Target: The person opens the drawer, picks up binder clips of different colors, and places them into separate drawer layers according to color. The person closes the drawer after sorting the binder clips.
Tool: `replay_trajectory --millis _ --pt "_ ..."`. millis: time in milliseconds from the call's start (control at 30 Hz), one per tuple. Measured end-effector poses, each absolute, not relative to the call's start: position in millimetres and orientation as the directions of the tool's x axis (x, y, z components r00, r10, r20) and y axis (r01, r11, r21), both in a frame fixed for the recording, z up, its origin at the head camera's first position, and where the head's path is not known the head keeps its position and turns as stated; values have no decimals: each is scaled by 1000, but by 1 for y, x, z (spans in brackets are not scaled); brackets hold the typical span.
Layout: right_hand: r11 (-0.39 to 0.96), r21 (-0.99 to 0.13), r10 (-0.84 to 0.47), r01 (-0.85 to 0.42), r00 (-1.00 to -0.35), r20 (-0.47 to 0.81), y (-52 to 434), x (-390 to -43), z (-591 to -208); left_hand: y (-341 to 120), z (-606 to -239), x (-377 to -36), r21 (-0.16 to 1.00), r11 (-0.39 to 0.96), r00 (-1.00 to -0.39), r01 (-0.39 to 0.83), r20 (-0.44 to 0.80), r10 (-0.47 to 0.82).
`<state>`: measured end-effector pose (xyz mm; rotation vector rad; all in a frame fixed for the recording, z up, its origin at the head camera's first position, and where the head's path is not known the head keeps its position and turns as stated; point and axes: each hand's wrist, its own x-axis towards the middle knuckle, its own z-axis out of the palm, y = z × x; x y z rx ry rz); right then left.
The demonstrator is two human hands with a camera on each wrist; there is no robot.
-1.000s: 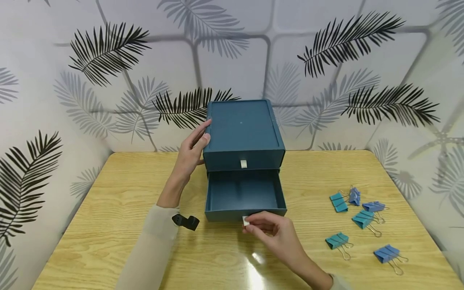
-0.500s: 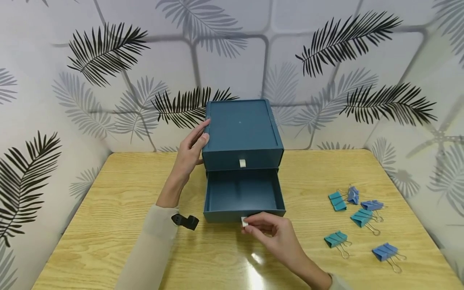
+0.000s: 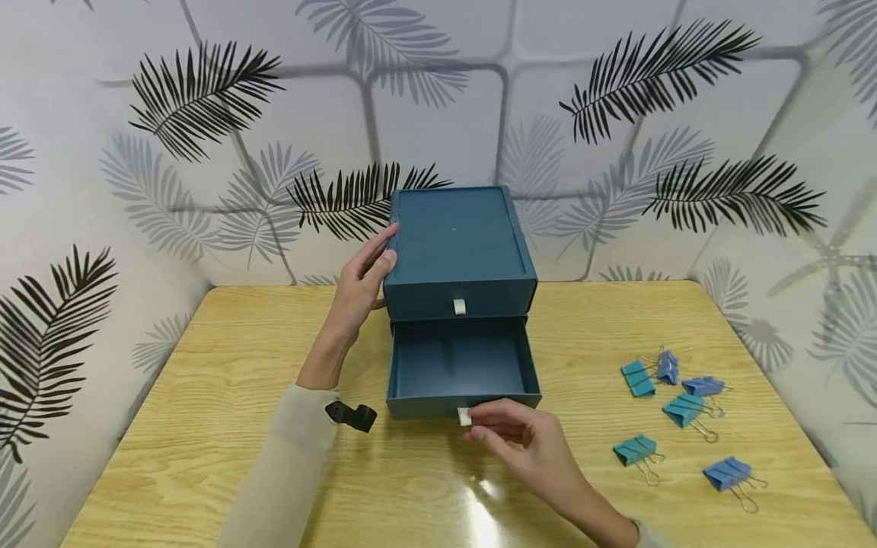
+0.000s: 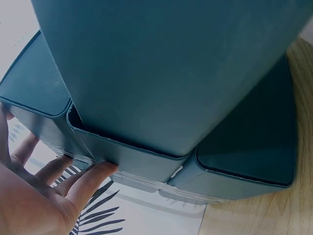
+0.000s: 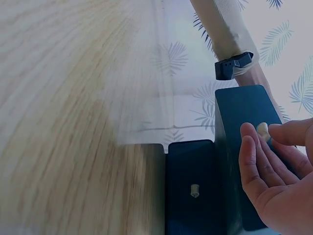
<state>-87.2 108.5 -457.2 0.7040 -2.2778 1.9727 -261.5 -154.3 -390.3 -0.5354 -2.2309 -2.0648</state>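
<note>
A dark blue two-tier drawer cabinet (image 3: 455, 236) stands at the middle of the table. Its lower drawer (image 3: 457, 369) is pulled out, with the inside floor in view; the upper drawer (image 3: 418, 302) is closed. My left hand (image 3: 356, 293) rests along the cabinet's left side, fingers extended toward the back. In the left wrist view its fingertips (image 4: 108, 167) touch the cabinet's edge. At the lower drawer's front, my right hand (image 3: 530, 449) holds the white pull tab (image 3: 464, 416) at its right edge. The right wrist view shows the tab (image 5: 262, 131) between thumb and fingers.
Several binder clips lie on the wooden table at the right, among them a teal clip (image 3: 636, 450) and a blue clip (image 3: 728, 473). A second white tab (image 3: 460, 307) is on the upper drawer. Behind stands a leaf-patterned wall (image 3: 438, 129).
The right hand's fingertips have shifted slightly right, so more of the white tab shows. The drawer and the left hand have stayed in place.
</note>
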Motion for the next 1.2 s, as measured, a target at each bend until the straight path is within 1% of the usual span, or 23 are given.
replay_trajectory --millis 167,400,500,700,1000,1200 --pt "137 -910 -267 -392 -899 347 121 -82 -455 -153 -391 -262 957 49 -940 286 270 210" --pt "243 -900 -158 -361 -931 330 143 -75 -451 -153 -390 -261 957 48 -938 285 269 218" --pt "290 -889 -105 -355 -935 339 153 -73 -448 -153 -389 -261 956 46 -937 290 274 218" --pt "360 -866 -11 -346 -930 367 173 -69 -445 -154 -389 -260 956 48 -939 288 273 210" --pt "456 -824 66 -337 -910 409 206 -65 -455 -154 -391 -261 956 46 -939 288 273 211" --pt "527 -802 127 -280 -907 401 226 -61 -457 -154 -391 -262 956 50 -939 290 274 209"
